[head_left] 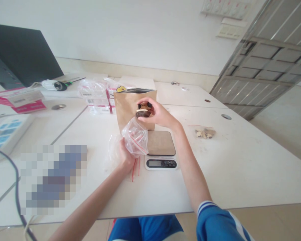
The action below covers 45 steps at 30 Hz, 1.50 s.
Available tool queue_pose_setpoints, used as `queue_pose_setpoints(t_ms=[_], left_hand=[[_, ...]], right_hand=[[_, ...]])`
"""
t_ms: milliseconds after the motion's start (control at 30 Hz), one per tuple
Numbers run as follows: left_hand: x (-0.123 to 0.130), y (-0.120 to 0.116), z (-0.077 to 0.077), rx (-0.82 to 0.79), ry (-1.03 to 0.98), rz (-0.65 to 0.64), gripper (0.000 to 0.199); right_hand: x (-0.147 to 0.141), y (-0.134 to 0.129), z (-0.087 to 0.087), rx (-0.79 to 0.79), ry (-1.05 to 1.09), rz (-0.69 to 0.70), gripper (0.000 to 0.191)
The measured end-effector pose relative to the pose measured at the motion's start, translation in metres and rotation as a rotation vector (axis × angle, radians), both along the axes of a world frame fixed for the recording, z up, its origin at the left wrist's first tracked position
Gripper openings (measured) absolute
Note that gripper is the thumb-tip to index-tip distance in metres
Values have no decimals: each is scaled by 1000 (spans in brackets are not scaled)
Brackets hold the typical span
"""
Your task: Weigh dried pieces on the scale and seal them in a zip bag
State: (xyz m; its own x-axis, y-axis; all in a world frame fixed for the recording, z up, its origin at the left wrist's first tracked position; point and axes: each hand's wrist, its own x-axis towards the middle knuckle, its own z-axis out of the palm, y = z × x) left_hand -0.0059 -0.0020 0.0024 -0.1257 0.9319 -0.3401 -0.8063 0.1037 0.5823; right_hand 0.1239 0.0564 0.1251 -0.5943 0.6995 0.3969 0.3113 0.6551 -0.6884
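Dried pieces (143, 114) are clasped in your right hand (160, 113), before the paper bag (126, 108) and close to the plastic bag (135, 134) your left hand (126, 155) grips, presumably to limit spills, with the scale (162, 144) within easy reach on the tabletop (243, 164).

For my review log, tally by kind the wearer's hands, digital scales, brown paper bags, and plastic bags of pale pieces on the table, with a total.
Hands: 2 (left hand, right hand)
Digital scale: 1
Brown paper bag: 1
Plastic bag of pale pieces: 1
Total: 5
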Motion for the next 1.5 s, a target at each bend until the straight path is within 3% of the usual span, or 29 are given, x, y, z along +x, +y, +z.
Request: queue_pose_setpoints(t_ms=[233, 333, 533, 900, 1167, 1333, 1500], left_hand=[[2, 0, 2, -29, 14, -1, 37], [2, 1, 3, -21, 4, -16, 38], [0, 3, -2, -13, 10, -8, 37], [0, 4, -6, -10, 2, -3, 36], [0, 5, -7, -15, 5, -10, 36], [-1, 3, -4, -2, 22, -16, 34], [0, 1, -3, 10, 29, -9, 34]], right_hand=[[-18, 13, 1, 363, 19, -419, 46], [-19, 25, 10, 467, 41, -506, 48], [-21, 51, 27, 462, 53, -469, 52], [-20, 56, 22, 437, -151, -286, 27], [-27, 41, 21, 367, -270, -371, 34], [-32, 38, 20, 402, -287, -434, 32], [-31, 36, 20, 392, -283, -405, 38]])
